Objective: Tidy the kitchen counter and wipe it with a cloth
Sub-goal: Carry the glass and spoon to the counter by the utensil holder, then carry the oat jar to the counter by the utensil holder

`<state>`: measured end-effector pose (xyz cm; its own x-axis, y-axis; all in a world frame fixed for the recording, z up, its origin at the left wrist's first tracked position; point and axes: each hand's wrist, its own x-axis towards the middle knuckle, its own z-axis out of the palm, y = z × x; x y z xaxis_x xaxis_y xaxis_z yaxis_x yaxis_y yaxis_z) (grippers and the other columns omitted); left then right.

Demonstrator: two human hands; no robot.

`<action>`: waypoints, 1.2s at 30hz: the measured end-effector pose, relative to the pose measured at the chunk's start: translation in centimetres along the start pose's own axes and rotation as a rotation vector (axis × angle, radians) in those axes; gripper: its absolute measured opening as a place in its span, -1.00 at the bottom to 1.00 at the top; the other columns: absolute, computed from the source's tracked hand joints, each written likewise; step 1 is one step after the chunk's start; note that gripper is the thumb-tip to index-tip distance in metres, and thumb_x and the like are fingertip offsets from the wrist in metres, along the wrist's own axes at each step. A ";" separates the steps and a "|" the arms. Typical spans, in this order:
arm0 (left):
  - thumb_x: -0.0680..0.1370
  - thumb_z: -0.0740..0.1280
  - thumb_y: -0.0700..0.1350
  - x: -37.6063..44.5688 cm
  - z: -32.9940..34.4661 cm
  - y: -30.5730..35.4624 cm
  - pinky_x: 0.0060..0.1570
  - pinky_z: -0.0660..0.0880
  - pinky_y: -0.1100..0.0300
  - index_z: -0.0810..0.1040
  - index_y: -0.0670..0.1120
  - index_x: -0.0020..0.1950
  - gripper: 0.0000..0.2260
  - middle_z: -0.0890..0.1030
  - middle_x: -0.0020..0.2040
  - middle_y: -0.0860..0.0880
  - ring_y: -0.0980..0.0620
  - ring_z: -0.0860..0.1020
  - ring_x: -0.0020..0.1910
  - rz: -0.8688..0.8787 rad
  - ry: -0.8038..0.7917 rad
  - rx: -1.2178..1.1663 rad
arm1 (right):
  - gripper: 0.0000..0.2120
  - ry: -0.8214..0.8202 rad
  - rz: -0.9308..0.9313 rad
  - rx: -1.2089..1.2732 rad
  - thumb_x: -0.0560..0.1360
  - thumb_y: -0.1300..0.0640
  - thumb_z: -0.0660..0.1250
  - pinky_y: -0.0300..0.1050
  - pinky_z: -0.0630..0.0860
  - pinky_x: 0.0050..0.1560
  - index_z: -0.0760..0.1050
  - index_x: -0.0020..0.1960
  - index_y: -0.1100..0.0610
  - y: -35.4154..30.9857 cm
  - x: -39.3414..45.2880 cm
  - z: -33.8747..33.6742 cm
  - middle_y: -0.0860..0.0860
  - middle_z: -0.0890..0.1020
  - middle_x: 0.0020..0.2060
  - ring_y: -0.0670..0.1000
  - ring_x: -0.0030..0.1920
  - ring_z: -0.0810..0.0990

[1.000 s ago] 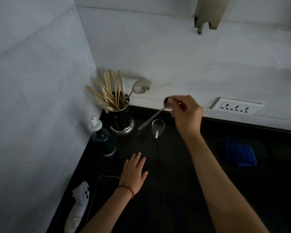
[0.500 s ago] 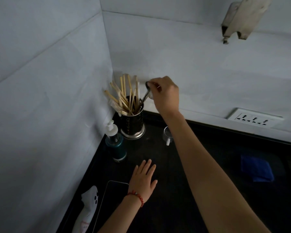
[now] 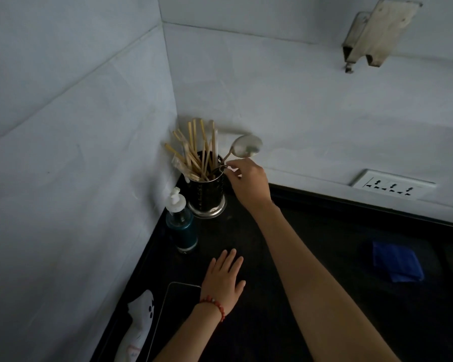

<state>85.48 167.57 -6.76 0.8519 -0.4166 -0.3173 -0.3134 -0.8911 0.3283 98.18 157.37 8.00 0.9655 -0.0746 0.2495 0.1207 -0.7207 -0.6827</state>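
My right hand [image 3: 249, 180] pinches the small spoon [image 3: 221, 168] at the rim of the steel utensil holder [image 3: 207, 195] in the desk [image 3: 311, 246] corner, its handle down among the chopsticks [image 3: 196, 150]. I judge the spoon light, stiff and slick, best held near the bowl. My left hand [image 3: 224, 276] rests flat, fingers spread, holding nothing; the blue cloth [image 3: 396, 261] lies well apart.
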 end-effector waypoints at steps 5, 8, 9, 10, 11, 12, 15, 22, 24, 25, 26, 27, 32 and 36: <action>0.58 0.06 0.06 -0.1 -0.1 0.1 0.48 -0.13 0.04 -0.02 0.02 0.48 -0.50 -0.09 0.54 0.02 0.01 -0.13 0.51 0.001 -0.014 0.011 | -0.76 0.085 0.087 -0.014 0.50 0.12 0.29 -0.16 0.54 0.03 0.54 0.13 0.17 2.7 -4.8 -2.8 0.09 0.62 0.03 -0.04 -0.04 0.59; 0.57 0.09 0.05 0.0 -0.4 0.3 0.49 -0.06 0.02 0.03 0.00 0.48 -0.50 -0.05 0.54 0.00 -0.01 -0.09 0.52 0.005 -0.007 0.021 | -0.78 0.144 0.214 -0.058 0.50 0.10 0.30 -0.21 0.53 -0.01 0.55 0.12 0.13 5.1 -9.1 -4.9 0.04 0.62 0.02 -0.11 -0.08 0.55; 0.57 0.11 0.04 0.0 -0.5 0.4 0.49 -0.04 0.01 0.05 -0.01 0.47 -0.50 -0.03 0.54 -0.01 -0.02 -0.07 0.52 0.003 -0.004 0.014 | -0.77 0.154 0.277 -0.073 0.50 0.09 0.29 -0.21 0.52 -0.02 0.54 0.13 0.11 5.9 -10.8 -5.8 0.03 0.62 0.03 -0.13 -0.08 0.54; 0.56 0.13 0.03 0.1 -0.7 0.5 0.49 -0.02 0.01 0.08 -0.01 0.47 -0.50 0.00 0.54 -0.02 -0.03 -0.05 0.51 -0.001 -0.002 0.007 | -0.76 0.162 0.343 -0.087 0.51 0.07 0.29 -0.20 0.52 -0.01 0.53 0.14 0.09 6.7 -12.5 -6.6 0.01 0.61 0.05 -0.13 -0.07 0.54; 0.56 0.15 0.03 0.1 -0.9 0.7 0.49 0.01 0.01 0.11 -0.02 0.46 -0.50 0.02 0.53 -0.03 -0.03 -0.02 0.51 -0.005 0.001 0.001 | -0.75 0.166 0.407 -0.100 0.51 0.05 0.28 -0.18 0.53 0.00 0.51 0.16 0.08 7.5 -14.3 -7.5 0.01 0.60 0.06 -0.12 -0.05 0.55; 0.55 0.17 0.03 0.2 -1.0 0.9 0.48 0.04 0.02 0.14 -0.03 0.45 -0.51 0.05 0.53 -0.04 -0.04 0.00 0.51 -0.007 0.007 -0.002 | -0.73 0.164 0.470 -0.108 0.51 0.03 0.26 -0.14 0.55 0.03 0.49 0.18 0.06 8.2 -16.0 -8.3 0.01 0.59 0.09 -0.10 -0.01 0.56; 0.54 0.19 0.02 0.4 -1.3 1.8 0.46 0.12 0.06 0.25 -0.05 0.41 -0.55 0.15 0.50 -0.06 -0.05 0.09 0.49 0.012 0.014 -0.045 | -0.69 0.162 0.657 -0.101 0.52 -0.01 0.23 -0.08 0.56 0.07 0.43 0.24 0.04 9.9 -21.2 -10.8 0.00 0.54 0.15 -0.09 0.03 0.55; 0.55 0.19 0.00 -2.9 0.2 7.9 0.43 0.21 0.08 0.32 -0.05 0.37 -0.61 0.26 0.45 -0.01 0.03 0.19 0.46 0.223 -0.086 -0.104 | -0.64 0.300 0.909 -0.210 0.52 -0.03 0.23 -0.11 0.54 0.09 0.41 0.28 0.04 12.0 -34.8 -15.3 -0.01 0.51 0.23 -0.05 0.13 0.54; 0.55 0.19 -0.02 -4.4 0.9 10.2 0.41 0.24 0.11 0.35 -0.04 0.35 -0.63 0.30 0.43 0.00 0.05 0.23 0.43 0.303 -0.118 -0.123 | -0.63 0.363 0.962 -0.198 0.52 -0.03 0.24 -0.07 0.53 0.11 0.44 0.28 0.07 12.3 -39.1 -16.5 0.01 0.52 0.23 0.00 0.14 0.55; 0.55 0.19 -0.02 -5.2 1.3 11.4 0.40 0.25 0.12 0.37 -0.05 0.33 -0.64 0.32 0.41 0.00 0.05 0.25 0.42 0.339 -0.126 -0.128 | -0.63 0.397 0.992 -0.187 0.51 -0.03 0.24 -0.05 0.53 0.12 0.45 0.27 0.08 12.5 -41.3 -17.1 0.03 0.52 0.23 0.01 0.14 0.55; 0.55 0.20 -0.03 -6.0 1.7 12.7 0.37 0.27 0.14 0.38 -0.06 0.32 -0.65 0.35 0.39 0.00 0.05 0.28 0.40 0.369 -0.131 -0.130 | -0.63 0.432 1.025 -0.178 0.51 -0.03 0.25 -0.03 0.53 0.13 0.45 0.26 0.09 12.6 -43.5 -17.7 0.04 0.52 0.22 0.03 0.14 0.55; 0.55 0.20 -0.04 -6.8 2.2 14.0 0.35 0.29 0.16 0.40 -0.07 0.31 -0.66 0.37 0.37 -0.01 0.05 0.31 0.38 0.396 -0.134 -0.133 | -0.64 0.467 1.057 -0.172 0.51 -0.02 0.25 -0.02 0.53 0.12 0.46 0.26 0.10 12.8 -45.7 -18.3 0.04 0.53 0.22 0.05 0.14 0.56; 0.53 0.24 -0.07 -11.2 6.1 22.1 0.24 0.37 0.20 0.48 -0.10 0.24 -0.71 0.49 0.25 -0.03 0.04 0.45 0.25 0.528 -0.146 -0.188 | -0.68 0.631 1.171 -0.132 0.51 0.00 0.26 -0.01 0.53 0.05 0.51 0.21 0.10 13.6 -57.2 -21.0 0.07 0.57 0.15 0.05 0.12 0.57; 0.51 0.28 -0.13 -16.8 11.0 30.7 0.15 0.37 0.28 0.54 -0.15 0.15 -0.76 0.56 0.14 -0.07 0.00 0.51 0.16 0.667 -0.200 -0.220 | -0.71 0.731 1.289 -0.086 0.51 0.03 0.28 -0.05 0.51 0.04 0.52 0.18 0.10 14.1 -67.7 -23.5 0.05 0.57 0.16 0.04 0.12 0.57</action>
<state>56.89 145.26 -1.14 0.4099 -0.9018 -0.1370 -0.6294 -0.3883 0.6731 29.12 136.11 -2.36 0.0642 -0.9812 -0.1818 -0.7465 0.0737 -0.6613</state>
